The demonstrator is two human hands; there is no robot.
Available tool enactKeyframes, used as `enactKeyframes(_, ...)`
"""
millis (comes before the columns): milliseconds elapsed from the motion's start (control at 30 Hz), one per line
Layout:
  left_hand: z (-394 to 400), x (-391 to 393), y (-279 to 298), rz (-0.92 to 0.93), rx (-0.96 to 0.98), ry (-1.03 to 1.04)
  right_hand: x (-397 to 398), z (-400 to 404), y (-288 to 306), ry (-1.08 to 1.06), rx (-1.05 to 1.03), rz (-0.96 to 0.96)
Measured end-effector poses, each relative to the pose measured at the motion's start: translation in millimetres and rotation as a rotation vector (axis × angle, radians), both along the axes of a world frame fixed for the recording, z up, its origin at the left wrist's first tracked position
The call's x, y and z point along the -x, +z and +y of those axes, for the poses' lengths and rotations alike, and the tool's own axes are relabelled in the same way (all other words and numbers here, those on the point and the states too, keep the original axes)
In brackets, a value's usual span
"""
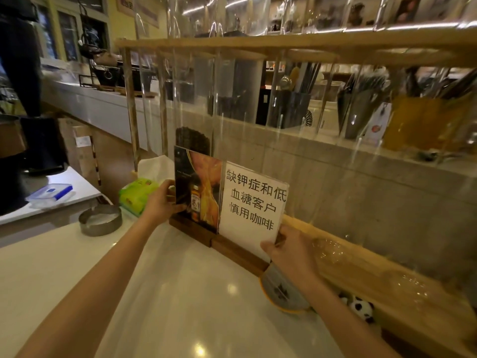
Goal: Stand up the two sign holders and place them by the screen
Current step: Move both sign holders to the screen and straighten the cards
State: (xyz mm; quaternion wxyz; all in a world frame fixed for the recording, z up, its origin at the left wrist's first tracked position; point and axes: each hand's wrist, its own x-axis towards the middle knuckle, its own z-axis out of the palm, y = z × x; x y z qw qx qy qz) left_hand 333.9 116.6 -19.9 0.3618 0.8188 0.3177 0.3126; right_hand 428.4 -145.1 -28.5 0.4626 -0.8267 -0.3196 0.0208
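Two acrylic sign holders on dark wooden bases stand upright side by side on the white counter (180,293), against the clear screen (322,156) with its wooden frame. The left sign holder (200,182) shows a dark poster with a bottle. The right sign holder (254,205) shows a white sheet with black Chinese writing. My left hand (162,201) grips the left edge of the poster holder. My right hand (289,250) grips the lower right corner of the white holder. Their bases touch end to end.
A green tissue pack (136,195) and a round metal ring (100,219) lie left of the signs. A yellow-rimmed bowl (281,295) and a small panda toy (362,310) sit to the right, under my right forearm. A clear box with a blue lid (51,193) rests on a lower side table.
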Motion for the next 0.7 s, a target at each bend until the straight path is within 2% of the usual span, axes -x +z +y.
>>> enactKeyframes(233,-18.5,0.9,0.1,-0.026,0.01,0.042,3.5,1.3,23.4,0.059,0.007,0.044)
enactKeyframes(400,-29.2,4.8,2.0,0.041,-0.05,0.074,4.0,13.6,67.9,0.113,-0.203,0.117)
enactKeyframes(500,-27.5,12.7,-5.7,0.079,-0.089,0.072,-2.9,26.7,100.2,0.107,-0.154,-0.145)
enactKeyframes(600,-30.9,18.4,-20.0,0.141,-0.073,0.054,-8.5,47.1,127.0,0.14,-0.021,-0.426)
enactKeyframes(700,-42.3,16.9,-33.2,0.164,-0.049,0.022,-10.0,74.0,143.2,0.266,0.18,-0.557)
